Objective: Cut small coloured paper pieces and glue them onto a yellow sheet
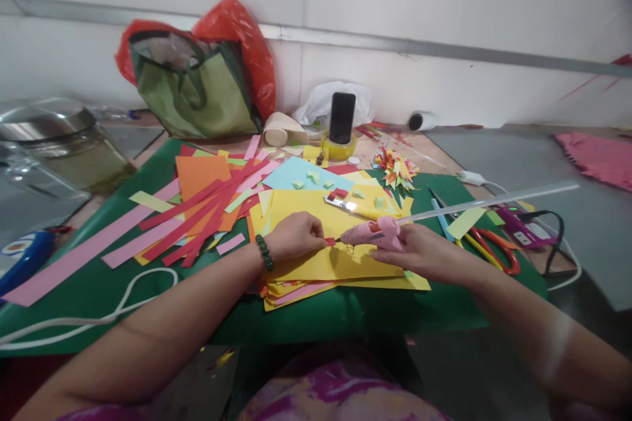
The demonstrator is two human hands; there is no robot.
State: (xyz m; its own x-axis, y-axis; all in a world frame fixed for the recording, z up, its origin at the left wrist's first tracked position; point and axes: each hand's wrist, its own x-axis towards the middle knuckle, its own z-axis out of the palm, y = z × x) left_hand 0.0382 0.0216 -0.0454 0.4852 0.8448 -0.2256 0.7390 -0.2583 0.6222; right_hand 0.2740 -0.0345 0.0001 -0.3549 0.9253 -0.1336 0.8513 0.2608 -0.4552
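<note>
My left hand (299,236) is closed, its fingertips pinching a small red paper piece (330,242) over the yellow paper sheets (291,263). My right hand (419,251) grips a pink glue gun (372,234), and the nozzle points left at the red piece. Out of the gun's back end a long clear glue stick (494,201) sticks up to the right. Just beyond both hands lies a utility knife (353,207) with a yellow handle. Small folded green paper pieces (313,177) rest on the light blue paper (286,172) behind it.
Coloured paper strips (197,210) spread over the green mat (395,315) on the left. Scissors (498,250) lie at right, near a purple device (528,226) with cables. A phone (342,118) stands at the back beside a spiky paper ornament (395,167). A green bag (197,98) leans behind.
</note>
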